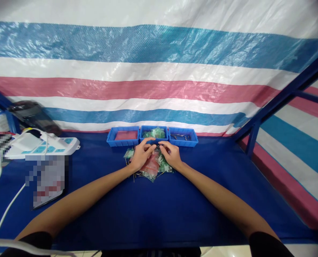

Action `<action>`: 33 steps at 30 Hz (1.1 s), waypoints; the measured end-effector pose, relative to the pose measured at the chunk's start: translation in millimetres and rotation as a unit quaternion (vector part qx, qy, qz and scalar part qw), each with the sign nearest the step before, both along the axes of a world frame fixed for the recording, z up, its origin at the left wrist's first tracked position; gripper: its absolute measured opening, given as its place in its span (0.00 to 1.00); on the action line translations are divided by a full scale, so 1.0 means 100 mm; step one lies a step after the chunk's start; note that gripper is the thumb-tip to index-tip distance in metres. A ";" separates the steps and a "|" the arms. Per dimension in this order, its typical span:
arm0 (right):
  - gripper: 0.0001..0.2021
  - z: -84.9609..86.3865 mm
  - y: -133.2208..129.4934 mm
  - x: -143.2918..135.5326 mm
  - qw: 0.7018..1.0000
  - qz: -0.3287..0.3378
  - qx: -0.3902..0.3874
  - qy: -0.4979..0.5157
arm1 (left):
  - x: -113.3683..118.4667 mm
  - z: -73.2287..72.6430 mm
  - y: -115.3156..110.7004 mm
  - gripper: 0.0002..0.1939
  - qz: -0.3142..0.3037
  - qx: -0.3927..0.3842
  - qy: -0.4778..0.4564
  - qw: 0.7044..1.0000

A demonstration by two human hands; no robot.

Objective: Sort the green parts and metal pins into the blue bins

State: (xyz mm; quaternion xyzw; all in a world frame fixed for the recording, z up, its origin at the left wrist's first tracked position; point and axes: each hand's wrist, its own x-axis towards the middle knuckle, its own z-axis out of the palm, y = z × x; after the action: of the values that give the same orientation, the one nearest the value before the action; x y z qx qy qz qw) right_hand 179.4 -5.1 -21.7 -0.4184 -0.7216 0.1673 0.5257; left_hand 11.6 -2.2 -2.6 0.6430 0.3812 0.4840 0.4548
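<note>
I see both hands meeting above a pile of small packets [153, 167], which lies on the blue table [153, 214] near its far edge. The left hand [140, 155] and right hand [171, 154] have fingertips pressed together, pinching a small dark part [157, 145] between them; it is too small to identify. Just behind the pile, three blue bins stand along the far edge: left bin [123, 137], middle bin [154, 134], right bin [182, 137]. A white power strip [41, 146] sits near the left edge.

Three trays [153, 142] behind packet pile [151, 167]
</note>
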 end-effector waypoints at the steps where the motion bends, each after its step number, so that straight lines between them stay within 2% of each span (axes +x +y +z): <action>1: 0.11 -0.01 0.00 0.00 1.000 0.003 0.007 -0.002 | 0.00 0.01 0.00 0.19 0.000 -0.002 0.001 1.000; 6: 0.10 -0.03 0.02 0.00 1.000 0.013 0.022 -0.015 | 0.00 0.02 -0.02 0.18 0.000 -0.010 -0.003 1.000; 12: 0.11 -0.02 0.01 0.00 1.000 -0.002 -0.001 -0.006 | -0.01 0.00 -0.01 0.19 0.011 0.000 -0.015 1.000; 17: 0.12 -0.01 0.01 0.01 1.000 -0.007 -0.009 0.016 | -0.01 -0.04 0.02 0.12 0.030 0.019 -0.007 0.999; 26: 0.11 -0.04 0.02 -0.01 0.999 0.017 0.039 -0.029 | -0.01 -0.04 0.02 0.12 0.037 0.026 -0.020 0.999; 30: 0.11 -0.01 0.02 0.00 1.000 -0.008 0.002 0.011 | -0.01 -0.01 0.01 0.13 0.035 0.022 -0.009 0.999; 33: 0.12 0.08 0.04 0.02 0.992 -0.035 -0.060 0.107 | -0.01 0.01 0.01 0.13 0.036 0.021 -0.002 0.999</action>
State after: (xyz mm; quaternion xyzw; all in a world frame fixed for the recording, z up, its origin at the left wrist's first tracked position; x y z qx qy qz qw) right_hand 181.0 -0.8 -13.9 -0.4542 -0.6344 0.2357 0.5794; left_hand 11.0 -1.3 -2.0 0.6377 0.3926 0.5093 0.4242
